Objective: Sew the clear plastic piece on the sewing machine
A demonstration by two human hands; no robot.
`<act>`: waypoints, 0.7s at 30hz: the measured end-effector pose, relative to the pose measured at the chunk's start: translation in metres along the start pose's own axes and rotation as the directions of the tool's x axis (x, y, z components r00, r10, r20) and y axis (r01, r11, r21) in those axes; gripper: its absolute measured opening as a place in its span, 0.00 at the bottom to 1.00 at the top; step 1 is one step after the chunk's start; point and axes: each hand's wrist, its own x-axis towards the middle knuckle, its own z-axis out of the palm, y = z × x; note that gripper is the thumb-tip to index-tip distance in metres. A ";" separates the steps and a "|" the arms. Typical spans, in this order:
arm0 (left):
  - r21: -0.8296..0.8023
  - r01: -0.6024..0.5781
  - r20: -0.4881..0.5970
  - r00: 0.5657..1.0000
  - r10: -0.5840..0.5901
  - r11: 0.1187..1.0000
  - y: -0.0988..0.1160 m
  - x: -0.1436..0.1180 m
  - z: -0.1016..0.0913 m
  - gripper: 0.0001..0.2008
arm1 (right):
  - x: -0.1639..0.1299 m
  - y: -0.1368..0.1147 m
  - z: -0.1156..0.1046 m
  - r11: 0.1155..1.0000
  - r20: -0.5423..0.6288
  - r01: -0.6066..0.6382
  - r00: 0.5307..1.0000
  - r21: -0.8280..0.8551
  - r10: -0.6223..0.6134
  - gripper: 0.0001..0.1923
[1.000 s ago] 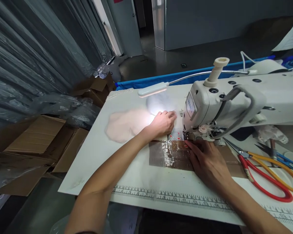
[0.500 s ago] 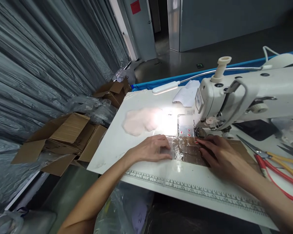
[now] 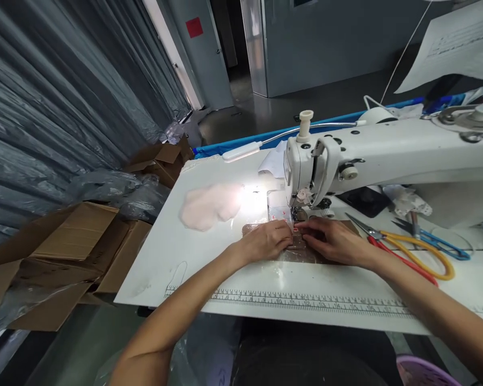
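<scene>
Nearby, scissors (image 3: 410, 247) beside sewing machine (image 3: 370, 155).

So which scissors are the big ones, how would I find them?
Start at the white sewing machine on the white table. Just right of the person's right hand, under the machine's arm, lie the big scissors. They have one red and one yellow handle loop, while the smaller blue-handled snips lie just behind them.
</scene>
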 end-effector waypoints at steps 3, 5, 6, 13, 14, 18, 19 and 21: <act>-0.084 0.122 -0.061 0.990 -0.127 0.989 -0.002 -0.002 -0.002 0.05 | 0.006 -0.002 0.003 1.000 0.047 0.013 0.999 0.017 -0.014 0.15; -0.154 0.159 -0.098 0.980 -0.175 0.975 -0.002 -0.004 -0.002 0.07 | 0.010 -0.002 0.006 1.000 0.073 0.004 0.997 0.006 -0.004 0.15; -0.186 0.155 -0.109 0.978 -0.177 0.970 -0.002 -0.005 -0.001 0.09 | 0.011 -0.003 0.008 1.000 0.077 -0.011 0.997 -0.007 0.011 0.15; -0.259 0.270 -0.196 0.925 -0.325 0.927 0.007 -0.004 0.010 0.07 | 0.010 0.004 0.025 0.996 -0.043 -0.081 0.996 -0.026 0.080 0.12; -0.262 0.300 -0.199 0.913 -0.356 0.917 0.007 -0.004 0.011 0.05 | 0.009 0.004 0.025 0.997 -0.053 -0.079 0.995 -0.012 0.078 0.12; -0.284 0.379 -0.144 0.891 -0.430 0.881 0.006 -0.004 0.016 0.06 | 0.008 0.003 0.025 0.993 -0.061 -0.103 0.993 0.049 0.106 0.11; -0.298 0.385 -0.128 0.891 -0.436 0.874 0.005 -0.004 0.017 0.08 | 0.008 0.002 0.025 0.991 -0.059 -0.116 0.991 0.061 0.120 0.11; -0.331 0.378 -0.105 0.896 -0.432 0.865 0.003 -0.005 0.018 0.10 | 0.008 0.001 0.024 0.988 -0.065 -0.135 0.988 0.075 0.140 0.10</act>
